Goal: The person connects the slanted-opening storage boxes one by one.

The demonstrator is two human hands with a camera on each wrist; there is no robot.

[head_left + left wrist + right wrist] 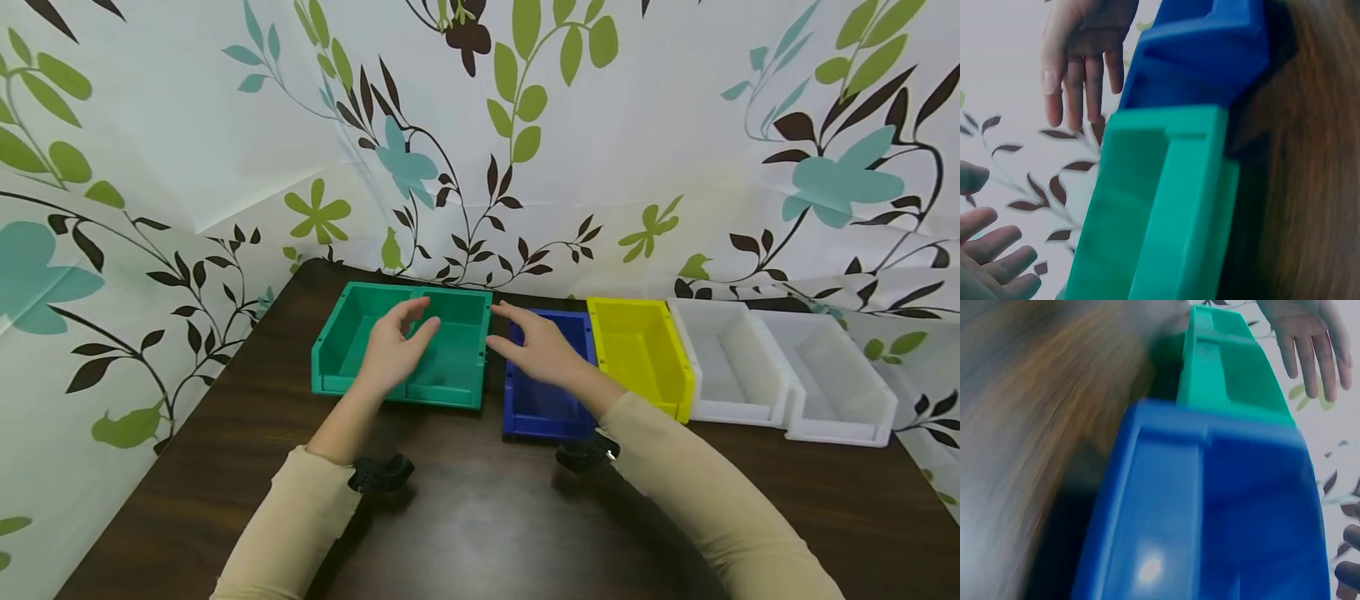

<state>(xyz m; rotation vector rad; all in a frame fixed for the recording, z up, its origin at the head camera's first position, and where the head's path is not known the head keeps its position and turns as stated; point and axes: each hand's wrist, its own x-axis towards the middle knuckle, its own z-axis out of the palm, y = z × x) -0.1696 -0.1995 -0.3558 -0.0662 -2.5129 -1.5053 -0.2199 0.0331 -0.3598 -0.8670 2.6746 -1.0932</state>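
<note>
My left hand (392,350) hovers over two green bins (448,379) that stand side by side, its thumb and fingers spread with nothing between them. Over the blue bin (546,412) is my right hand (542,348), also empty, its fingertips pointing left close to the right rim of the green pair. The palms roughly face each other across a gap. In the left wrist view, fingers of the right hand (1085,50) hang beyond the blue bin. The right wrist view has the left hand (1310,337) past the green bins.
Right of the blue bin stand a yellow bin (637,350) and two white bins (727,367), in one row along the back of the dark wooden table (480,517). A leaf-patterned sheet (600,150) hangs behind. A black wrist camera (382,473) sits under each forearm.
</note>
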